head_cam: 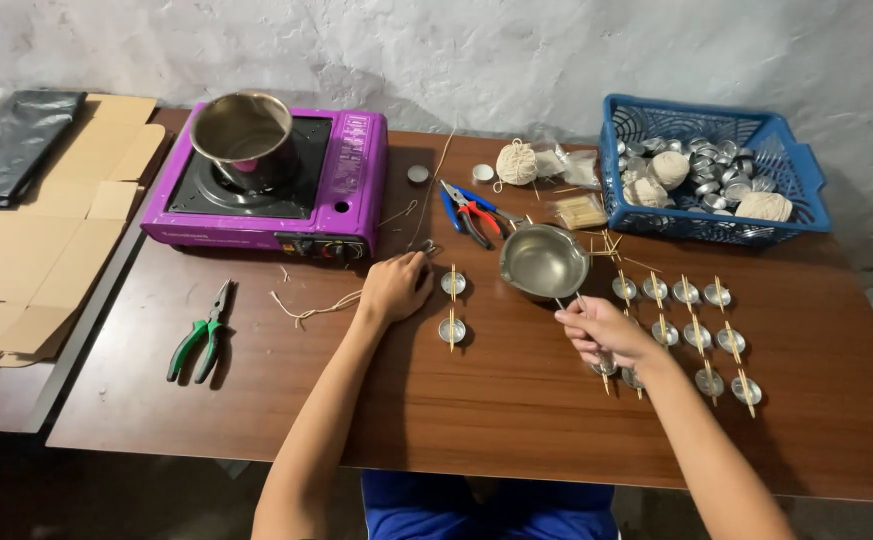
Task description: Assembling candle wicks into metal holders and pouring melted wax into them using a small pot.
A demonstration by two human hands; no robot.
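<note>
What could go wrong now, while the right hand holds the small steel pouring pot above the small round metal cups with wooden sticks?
1. The right hand grips the small steel pouring pot only by its thin handle; it might tip over the brown wooden table.
2. The small round metal cups with wooden sticks lie close together under that arm; a sleeve or wrist could knock them.
3. The left hand rests beside two cups, near any spill.

Dim, even overhead light; sharp focus, soft shadows.

Cups (608,366) partly under hands (606,332)
</note>
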